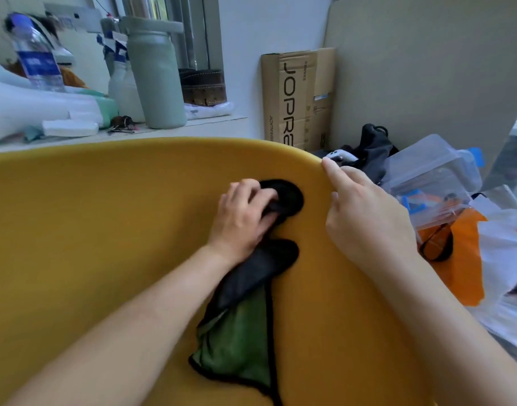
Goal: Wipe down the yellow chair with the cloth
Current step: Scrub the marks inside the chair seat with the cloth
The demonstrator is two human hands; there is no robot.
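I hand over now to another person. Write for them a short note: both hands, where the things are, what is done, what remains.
Left hand: grips the bunched black end of the cloth, pressed on the inner back of the yellow chair.
Right hand: rests on the chair's right rim; its far fingers are hidden behind the rim.
Cloth: the green end trails down the shell toward the camera.
Done: cloth is on the chair; no wiped area can be told.
Left: wipe the whole shell and the rim.
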